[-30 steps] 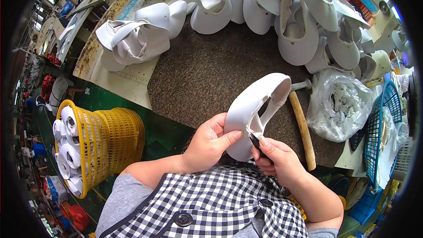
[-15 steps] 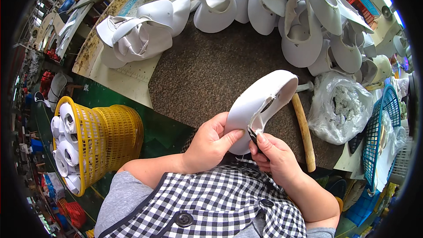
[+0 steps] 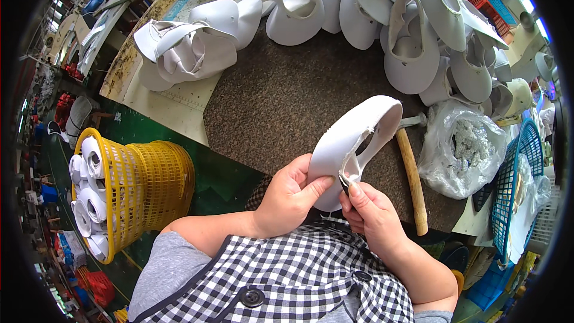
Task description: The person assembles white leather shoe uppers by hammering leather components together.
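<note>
A white shoe upper (image 3: 336, 143) is held up in front of my checked apron, its opening tilted to the right and its cut edge rough. My left hand (image 3: 288, 198) grips its left side, thumb pressed on the outer face. In my closed right hand (image 3: 372, 210) is a small dark tool (image 3: 344, 184). The tool's tip rests against the inner edge of the opening, near the bottom. Fingers cover most of it, so I cannot tell its exact kind.
Many finished-looking white uppers (image 3: 412, 54) are heaped along the bench's far side. Right of my hands lie a wooden-handled hammer (image 3: 411, 182) and a clear plastic bag (image 3: 460, 149) of scraps. A blue basket (image 3: 526, 167) stands far right. Yellow baskets (image 3: 161, 185) with white rolls lie left.
Both hands and the upper stay almost in place. The dark tool's tip has shifted slightly along the opening's edge, and the whole view has moved a little.
</note>
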### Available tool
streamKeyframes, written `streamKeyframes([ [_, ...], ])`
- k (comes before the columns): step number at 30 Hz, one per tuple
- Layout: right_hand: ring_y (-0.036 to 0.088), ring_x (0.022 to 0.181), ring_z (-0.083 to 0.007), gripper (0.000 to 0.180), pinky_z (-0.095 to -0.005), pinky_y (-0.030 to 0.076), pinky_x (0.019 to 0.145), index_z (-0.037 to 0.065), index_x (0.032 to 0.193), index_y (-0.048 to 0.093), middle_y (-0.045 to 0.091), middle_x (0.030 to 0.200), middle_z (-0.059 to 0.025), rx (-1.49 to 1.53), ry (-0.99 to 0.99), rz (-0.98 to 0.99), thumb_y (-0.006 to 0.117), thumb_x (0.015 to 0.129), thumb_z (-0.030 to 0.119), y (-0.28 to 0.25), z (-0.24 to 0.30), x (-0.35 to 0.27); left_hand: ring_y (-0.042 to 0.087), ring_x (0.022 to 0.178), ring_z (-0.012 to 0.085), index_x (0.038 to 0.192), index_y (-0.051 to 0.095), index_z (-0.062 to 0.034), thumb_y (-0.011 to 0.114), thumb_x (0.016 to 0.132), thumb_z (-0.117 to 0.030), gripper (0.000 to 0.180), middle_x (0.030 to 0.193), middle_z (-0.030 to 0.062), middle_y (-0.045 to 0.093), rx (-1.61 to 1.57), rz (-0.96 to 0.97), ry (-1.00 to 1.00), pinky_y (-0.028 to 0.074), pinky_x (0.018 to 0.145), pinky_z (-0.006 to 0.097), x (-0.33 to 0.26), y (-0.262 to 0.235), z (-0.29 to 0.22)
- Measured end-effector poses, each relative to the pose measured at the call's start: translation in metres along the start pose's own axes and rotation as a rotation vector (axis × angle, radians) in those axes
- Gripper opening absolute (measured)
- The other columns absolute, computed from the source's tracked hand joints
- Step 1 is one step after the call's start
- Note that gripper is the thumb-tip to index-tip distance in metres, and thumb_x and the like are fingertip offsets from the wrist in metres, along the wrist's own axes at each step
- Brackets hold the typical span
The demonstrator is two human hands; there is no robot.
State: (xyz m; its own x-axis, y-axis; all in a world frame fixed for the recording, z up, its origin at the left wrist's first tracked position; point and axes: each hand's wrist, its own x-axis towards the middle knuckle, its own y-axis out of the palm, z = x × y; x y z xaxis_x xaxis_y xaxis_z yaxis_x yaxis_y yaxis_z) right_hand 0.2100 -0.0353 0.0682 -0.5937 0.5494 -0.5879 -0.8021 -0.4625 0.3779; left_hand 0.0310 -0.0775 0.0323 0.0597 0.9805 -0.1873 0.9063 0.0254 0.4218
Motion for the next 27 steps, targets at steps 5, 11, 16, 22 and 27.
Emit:
streamKeyframes([
  [5,0.055,0.067,-0.0164,0.038,-0.0307,0.045,0.06,0.003,0.09,0.055,0.056,0.075,-0.003,-0.513,-0.308,-0.032,0.05,0.099,0.039,-0.005,-0.01,0.001,0.059,0.106,0.0146,0.125,0.048,0.0041,0.051,0.097,-0.003,0.03,0.115,0.0116,0.062,-0.021,-0.013,0.025,0.048,0.093,0.03,0.002,0.003,-0.001],
  [11,0.066,0.078,-0.0298,0.032,-0.0388,0.052,0.067,0.003,0.088,0.06,0.065,0.083,-0.0165,-1.18,-0.425,-0.029,0.069,0.085,0.034,0.002,0.011,-0.021,0.059,0.109,0.0169,0.127,0.047,0.0021,0.051,0.097,-0.006,0.031,0.118,0.0115,0.061,-0.246,-0.108,-0.052,0.047,0.097,0.034,0.01,-0.01,0.0],
  [16,0.063,0.065,-0.0144,0.014,-0.0277,0.049,0.061,0.001,0.084,0.061,0.065,0.071,-0.01,-0.74,-0.46,-0.232,0.066,0.089,0.013,-0.018,-0.005,-0.012,0.059,0.108,0.018,0.125,0.05,-0.0007,0.055,0.095,-0.01,0.032,0.115,0.0098,0.061,-0.371,-0.104,-0.132,0.045,0.099,0.036,0.014,-0.02,0.002],
  [22,0.061,0.079,-0.0149,0.007,-0.0271,0.047,0.067,0.001,0.092,0.061,0.063,0.084,-0.0087,-0.732,-0.614,-0.437,0.063,0.09,0.007,-0.035,-0.014,0.02,0.058,0.11,0.0187,0.122,0.051,-0.0028,0.061,0.092,-0.012,0.033,0.114,0.0097,0.061,-0.407,-0.162,-0.147,0.045,0.099,0.036,0.016,-0.013,0.001],
  [27,0.063,0.099,-0.0276,0.022,-0.0343,0.052,0.08,0.006,0.105,0.063,0.06,0.114,-0.0103,-0.851,-0.88,-0.349,0.066,0.084,0.004,-0.026,-0.002,0.033,0.059,0.109,0.0168,0.123,0.051,-0.0015,0.065,0.089,-0.008,0.037,0.115,0.0089,0.062,-0.255,-0.104,-0.054,0.047,0.097,0.033,0.019,-0.003,0.003],
])
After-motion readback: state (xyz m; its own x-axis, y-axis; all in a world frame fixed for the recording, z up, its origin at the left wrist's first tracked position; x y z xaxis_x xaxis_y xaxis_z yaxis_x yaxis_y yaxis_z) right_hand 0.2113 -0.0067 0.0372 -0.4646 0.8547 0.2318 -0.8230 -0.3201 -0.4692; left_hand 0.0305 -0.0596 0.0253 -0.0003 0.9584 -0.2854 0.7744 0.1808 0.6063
